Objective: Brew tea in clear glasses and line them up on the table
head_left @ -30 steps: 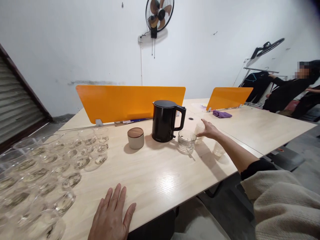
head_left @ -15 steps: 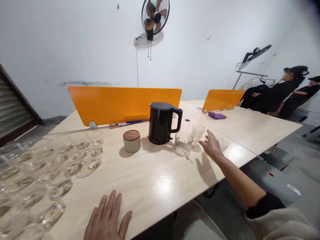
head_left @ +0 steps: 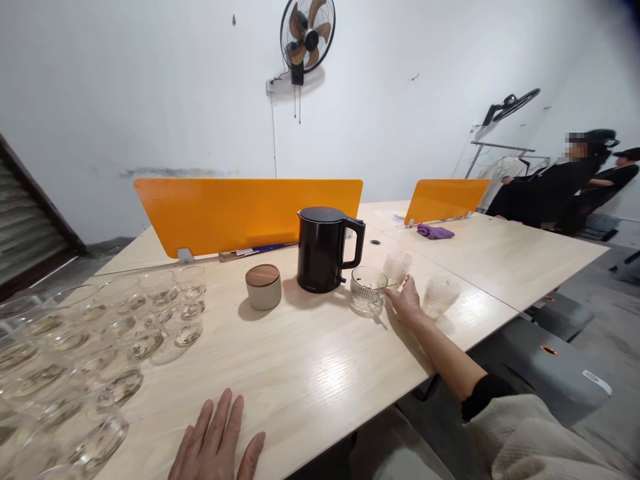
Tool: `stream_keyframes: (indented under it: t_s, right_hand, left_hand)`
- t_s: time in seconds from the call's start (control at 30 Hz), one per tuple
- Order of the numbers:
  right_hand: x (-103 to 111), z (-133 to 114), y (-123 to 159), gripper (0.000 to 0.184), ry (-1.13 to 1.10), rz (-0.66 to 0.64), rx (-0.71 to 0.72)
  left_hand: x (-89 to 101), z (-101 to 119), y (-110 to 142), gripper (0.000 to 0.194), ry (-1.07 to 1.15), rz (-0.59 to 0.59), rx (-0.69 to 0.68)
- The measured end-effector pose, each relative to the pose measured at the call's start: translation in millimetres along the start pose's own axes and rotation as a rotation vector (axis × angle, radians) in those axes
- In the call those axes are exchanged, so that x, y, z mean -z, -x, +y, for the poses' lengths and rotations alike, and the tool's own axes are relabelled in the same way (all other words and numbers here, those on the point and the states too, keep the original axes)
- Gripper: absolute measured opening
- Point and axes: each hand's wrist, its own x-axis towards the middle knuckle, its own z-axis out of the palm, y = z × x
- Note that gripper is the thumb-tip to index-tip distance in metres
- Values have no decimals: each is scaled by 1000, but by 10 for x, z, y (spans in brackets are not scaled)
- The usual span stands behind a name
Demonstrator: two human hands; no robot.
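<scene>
My left hand (head_left: 213, 440) lies flat on the table at the lower left, fingers spread, holding nothing. My right hand (head_left: 406, 301) is at the right side of a ribbed clear glass cup (head_left: 367, 288), its fingers closed around the handle area. The cup stands upright on the table, and small dark bits show inside it. Just behind my fingers is a clear glass (head_left: 397, 264). Another clear ribbed glass (head_left: 441, 295) stands right of my wrist. A black electric kettle (head_left: 323, 250) stands left of the cup. Further left is a grey canister (head_left: 264, 293) with a wooden lid.
Many clear glasses (head_left: 120, 320) crowd the table's left side. Orange dividers (head_left: 250, 217) stand along the back, and a purple cloth (head_left: 434, 231) lies at the back right. Grey stools (head_left: 540, 367) sit beyond the front edge. Two people in black are at the far right.
My right hand has moved left and down to the glass cup's handle, its fingers drawing in and uncovering the glass at the right. My left hand stays flat.
</scene>
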Motion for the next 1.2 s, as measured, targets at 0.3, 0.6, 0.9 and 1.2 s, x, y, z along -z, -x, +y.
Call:
stream_keyframes:
  t_s: [0.3, 0.6, 0.9, 1.2]
  right_hand:
    - [-192, 146, -329, 61, -170, 87, -36]
    - [-51, 26, -321, 59, -161, 152, -59]
    - [261, -166, -29, 60, -132, 156, -19]
    - [671, -53, 777, 61, -298, 127, -100]
  left_hand:
    - [29, 12, 17, 61, -27, -70, -7]
    - [76, 30, -23, 60, -38, -11, -20]
    - [224, 91, -103, 56, 98, 16, 42]
    - [482, 257, -205, 52, 136, -12, 101]
